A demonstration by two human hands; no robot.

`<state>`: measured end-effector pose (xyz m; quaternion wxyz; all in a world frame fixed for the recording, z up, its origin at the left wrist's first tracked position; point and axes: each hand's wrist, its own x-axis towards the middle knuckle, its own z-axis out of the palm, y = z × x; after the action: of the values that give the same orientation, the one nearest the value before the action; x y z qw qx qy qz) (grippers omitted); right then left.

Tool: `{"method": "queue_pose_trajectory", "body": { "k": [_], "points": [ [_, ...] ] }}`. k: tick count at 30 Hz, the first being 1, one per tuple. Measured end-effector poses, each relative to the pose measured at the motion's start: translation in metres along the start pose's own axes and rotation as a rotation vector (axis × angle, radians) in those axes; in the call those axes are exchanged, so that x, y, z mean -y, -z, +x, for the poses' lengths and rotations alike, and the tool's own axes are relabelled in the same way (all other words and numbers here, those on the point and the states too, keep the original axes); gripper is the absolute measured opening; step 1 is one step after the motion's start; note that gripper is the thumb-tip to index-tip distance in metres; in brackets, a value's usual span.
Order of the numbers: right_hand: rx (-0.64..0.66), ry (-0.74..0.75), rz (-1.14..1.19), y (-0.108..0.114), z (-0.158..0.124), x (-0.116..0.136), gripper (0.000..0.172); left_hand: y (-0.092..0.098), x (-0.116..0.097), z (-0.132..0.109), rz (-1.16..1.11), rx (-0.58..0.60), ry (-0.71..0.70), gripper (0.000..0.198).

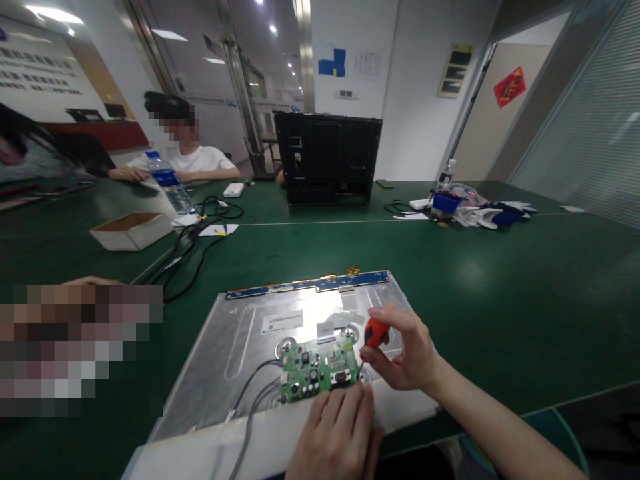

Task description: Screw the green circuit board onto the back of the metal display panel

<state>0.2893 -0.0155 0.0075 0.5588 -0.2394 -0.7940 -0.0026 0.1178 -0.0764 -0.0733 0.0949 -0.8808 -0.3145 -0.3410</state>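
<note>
My right hand [407,347] grips a small screwdriver [375,332] with an orange and black handle. Its shaft points down at the lower right corner of a green circuit board [317,357]. Just below that corner is my left hand [337,427], its fingers bent and close together at the board's lower edge. Whatever those fingertips pinch, if anything, is hidden. The board sits on the silver metal back of a display panel [215,367], which lies flat. Dark cables [256,393] run from the board's left side, and a ribbon cable [325,331] meets its top edge.
A blue circuit strip [310,287] lines the panel's far edge. Further back stand a black monitor housing [327,160], an open box [131,231], a water bottle [170,181] and tangled cables [187,247]. At right is a blue bin [447,203] with cloths. People sit at left.
</note>
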Motion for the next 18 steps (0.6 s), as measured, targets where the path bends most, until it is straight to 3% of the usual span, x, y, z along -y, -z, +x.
{"method": "queue_pose_trajectory", "body": {
  "k": [18],
  "points": [
    [0.028, -0.024, 0.03, 0.0003, -0.0019, 0.0017, 0.053, -0.0019, 0.0001, 0.0, 0.001, -0.014, 0.0, 0.025]
  ]
}}
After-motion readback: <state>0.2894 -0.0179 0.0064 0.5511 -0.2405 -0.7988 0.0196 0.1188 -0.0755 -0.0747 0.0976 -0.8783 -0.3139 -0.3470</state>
